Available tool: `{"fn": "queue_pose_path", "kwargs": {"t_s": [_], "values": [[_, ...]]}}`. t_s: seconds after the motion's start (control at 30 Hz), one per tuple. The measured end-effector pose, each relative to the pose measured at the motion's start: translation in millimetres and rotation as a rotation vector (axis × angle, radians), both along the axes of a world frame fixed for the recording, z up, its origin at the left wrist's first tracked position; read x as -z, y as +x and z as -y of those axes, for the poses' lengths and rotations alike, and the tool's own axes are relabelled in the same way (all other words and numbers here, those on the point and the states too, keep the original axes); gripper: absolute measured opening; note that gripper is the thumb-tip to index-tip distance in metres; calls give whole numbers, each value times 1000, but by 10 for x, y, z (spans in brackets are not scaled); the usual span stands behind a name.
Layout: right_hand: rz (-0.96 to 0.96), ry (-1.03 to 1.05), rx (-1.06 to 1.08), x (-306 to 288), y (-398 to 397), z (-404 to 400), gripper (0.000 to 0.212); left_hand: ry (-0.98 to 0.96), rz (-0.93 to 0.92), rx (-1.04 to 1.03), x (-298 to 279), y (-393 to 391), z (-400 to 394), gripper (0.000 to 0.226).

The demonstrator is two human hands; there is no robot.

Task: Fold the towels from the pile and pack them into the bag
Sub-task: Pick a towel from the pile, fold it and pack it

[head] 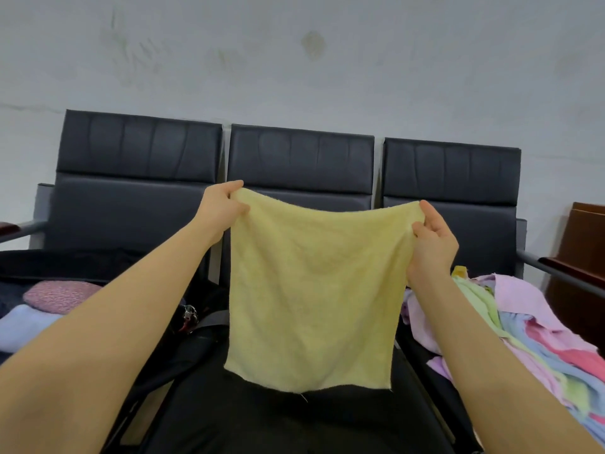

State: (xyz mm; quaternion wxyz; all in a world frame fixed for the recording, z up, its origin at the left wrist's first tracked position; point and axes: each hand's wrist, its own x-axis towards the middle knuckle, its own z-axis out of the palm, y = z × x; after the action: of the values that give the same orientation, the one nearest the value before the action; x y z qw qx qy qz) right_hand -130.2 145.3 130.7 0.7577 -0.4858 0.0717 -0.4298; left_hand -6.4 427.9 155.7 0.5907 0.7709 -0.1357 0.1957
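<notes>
From the head view, I see both of my hands raised in front of me, stretching a pale yellow towel [311,290] between them. My left hand [222,208] pinches the towel's upper left corner, thumb on top and fingers curled behind the cloth. My right hand [432,240] grips the upper right corner the same way, fingers bunched into the fabric. The top edge sags a little between the two grips, and the rest of the towel hangs flat and unfolded, its lower edge loose above the front of the middle seat [262,421].

What carries everything is a row of three dark padded seats [301,155] joined side by side against a pale wall [294,60]. The towel hangs over the middle one, in the air, touching nothing but my hands.

On the right seat, toward its front edge, lies the pile of towels [523,339]: pink, lilac, light green, light blue and a deeper pink, crumpled and overlapping, with a bit of yellow showing at the back.

On the left seat sits the open dark bag [65,267], reaching the seat's left edge. Inside it I see a folded pink speckled towel [59,294] and a folded light blue towel [26,326] just in front of it, the two touching.

A brown wooden piece of furniture [586,257] stands beyond the right end of the seats.
</notes>
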Motion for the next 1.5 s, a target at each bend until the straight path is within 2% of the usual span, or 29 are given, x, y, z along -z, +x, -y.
{"fn": "queue_pose_path", "kwargs": {"t_s": [0.13,0.17,0.27,0.33,0.47,0.57,0.67,0.93,1.13,1.33,1.5], "values": [[25,-28,41,-41,-25,22,41,109,6,7,-79,-36,61,65],[29,-27,50,-51,-25,28,41,131,26,-4,-98,-44,71,59],[25,-32,88,-97,-14,59,40,191,124,14,-150,-56,80,20],[19,-41,116,-124,-8,99,40,152,153,22,-178,-68,67,21],[-2,-91,172,-184,-28,157,41,-71,139,-34,-179,-115,81,24],[-25,-147,219,-190,-7,170,43,-151,109,-40,-134,-99,96,15],[-60,-232,264,-186,39,215,40,-119,114,-79,-115,-82,97,15],[-171,-383,354,-39,59,312,18,112,156,-157,-52,-83,-45,14],[-183,-342,370,-25,68,265,14,169,157,-220,22,-57,-100,19],[-177,-338,365,-193,85,202,10,-14,89,-358,-98,-116,-61,28],[-124,-290,350,-286,58,134,16,-139,81,-305,-166,-192,-49,12]]}}
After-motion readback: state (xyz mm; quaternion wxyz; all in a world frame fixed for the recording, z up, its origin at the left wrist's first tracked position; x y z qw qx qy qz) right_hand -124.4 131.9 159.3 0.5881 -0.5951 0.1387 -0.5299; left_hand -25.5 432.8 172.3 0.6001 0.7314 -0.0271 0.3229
